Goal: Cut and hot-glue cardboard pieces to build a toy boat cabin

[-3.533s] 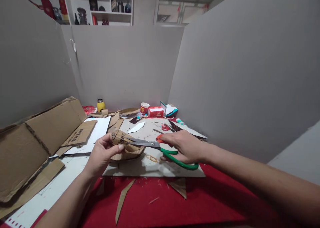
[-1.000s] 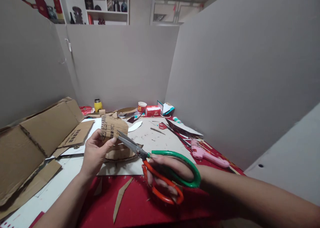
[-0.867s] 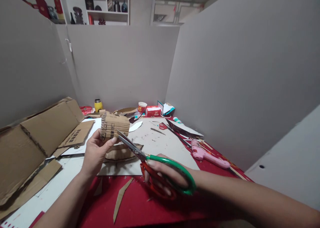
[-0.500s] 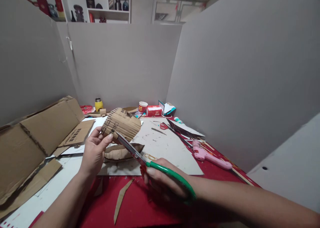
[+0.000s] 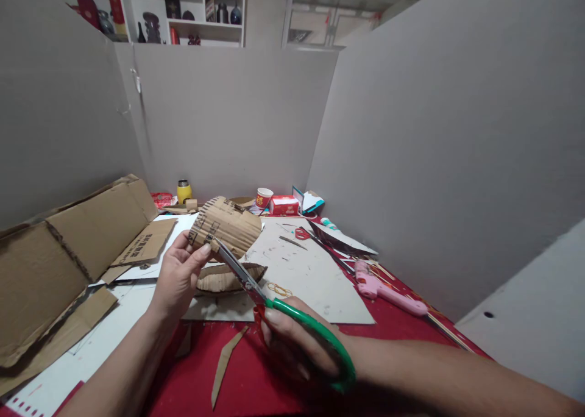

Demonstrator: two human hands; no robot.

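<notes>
The left hand (image 5: 179, 275) pinches a cardboard piece (image 5: 227, 225) above the tabletop (image 5: 393, 328), left of centre. The right hand (image 5: 297, 344) is clamped on scissors (image 5: 256, 289), whose blades meet the piece's near edge.

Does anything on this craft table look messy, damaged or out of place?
Yes. Cardboard offcuts and small shreds litter the red tablecloth, and the big flattened box at left has ragged, torn edges. The pink glue gun lies on its side.

Your single head camera looked forward and down, close over your hands (image 5: 183, 277) at the table's (image 5: 393, 325) near edge, facing grey partitions (image 5: 228, 118), shelves (image 5: 183, 14) beyond.
</notes>
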